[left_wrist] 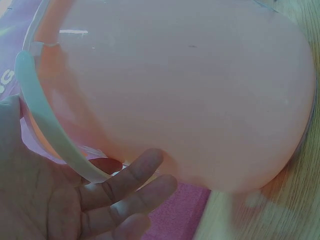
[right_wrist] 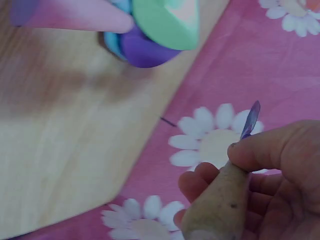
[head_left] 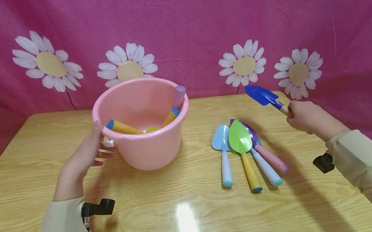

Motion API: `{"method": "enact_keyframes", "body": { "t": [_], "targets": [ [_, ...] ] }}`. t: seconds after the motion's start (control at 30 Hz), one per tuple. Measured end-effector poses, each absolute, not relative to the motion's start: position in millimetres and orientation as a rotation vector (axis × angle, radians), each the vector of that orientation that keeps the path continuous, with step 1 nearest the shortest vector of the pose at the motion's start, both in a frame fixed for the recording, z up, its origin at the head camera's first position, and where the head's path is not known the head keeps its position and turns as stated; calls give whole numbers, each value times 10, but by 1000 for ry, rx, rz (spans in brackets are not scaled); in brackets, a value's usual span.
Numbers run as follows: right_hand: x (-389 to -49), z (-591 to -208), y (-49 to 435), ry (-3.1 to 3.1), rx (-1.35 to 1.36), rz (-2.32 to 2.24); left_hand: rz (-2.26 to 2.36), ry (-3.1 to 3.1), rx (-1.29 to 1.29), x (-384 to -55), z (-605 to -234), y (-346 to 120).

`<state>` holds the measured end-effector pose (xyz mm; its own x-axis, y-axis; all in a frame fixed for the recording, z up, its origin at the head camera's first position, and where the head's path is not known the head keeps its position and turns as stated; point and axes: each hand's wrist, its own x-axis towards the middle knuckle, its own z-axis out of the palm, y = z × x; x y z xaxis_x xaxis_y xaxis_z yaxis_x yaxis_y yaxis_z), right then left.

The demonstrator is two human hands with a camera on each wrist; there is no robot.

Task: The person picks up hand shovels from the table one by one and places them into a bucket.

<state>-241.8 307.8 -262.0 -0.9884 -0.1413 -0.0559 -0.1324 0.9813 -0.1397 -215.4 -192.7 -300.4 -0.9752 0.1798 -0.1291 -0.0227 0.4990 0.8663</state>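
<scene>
A pink bucket (head_left: 150, 151) stands on the table, with yellow handles tipped in blue and a pale purple handle (head_left: 179, 95) showing inside it. My left hand (head_left: 87, 149) holds its left rim, thumb at the edge and the other fingers spread loosely outside, beside the white bail handle (left_wrist: 55, 125). Raised over the table's right side, my right hand (head_left: 306, 116) grips a small trowel by its wooden handle (right_wrist: 220, 205); its blue blade (head_left: 261, 95) points to the left. Below and left of that hand lie a light blue shovel (head_left: 224, 153), a green trowel (head_left: 240, 138) and a purple trowel (head_left: 271, 157).
Another pale-handled tool (head_left: 267, 168) lies partly under the green trowel. The wooden table (head_left: 142, 218) ends at a pink cloth (head_left: 190, 34) printed with white flowers. Black wrist mounts (head_left: 99, 208) sit on both sleeves.
</scene>
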Motion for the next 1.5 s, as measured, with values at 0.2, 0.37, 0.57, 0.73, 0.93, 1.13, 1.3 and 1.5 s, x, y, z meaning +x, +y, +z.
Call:
{"method": "enact_keyframes", "body": {
  "t": [0.2,0.37,0.57,0.73,0.93,1.13,1.3,1.5],
  "targets": [
    [-2412,-2442,2985,3121,-319,-103,1469,2536,127,-2148,-3000,-1935],
    [-2405,-2376,2938,3159,-397,-75,1466,2540,133,-2147,-2996,-1936],
    [-2390,-2272,2846,3184,-462,-11,1465,2535,135,-2148,-2992,-1931],
    [-2372,-2159,2746,3229,-549,35,1463,2534,140,-2153,-2994,-1937],
    [-2367,-2021,2609,3199,-496,63,1474,2537,145,-2158,-3008,-1945],
    [-2359,-1912,2495,3165,-432,68,1467,2538,140,-2161,-3006,-1941],
    [-2343,-1860,2426,3191,-489,97,1467,2524,138,-2156,-3001,-1940],
    [-2320,-1816,2354,3201,-529,138,1464,2519,141,-2150,-2994,-1937]
  ]
}}
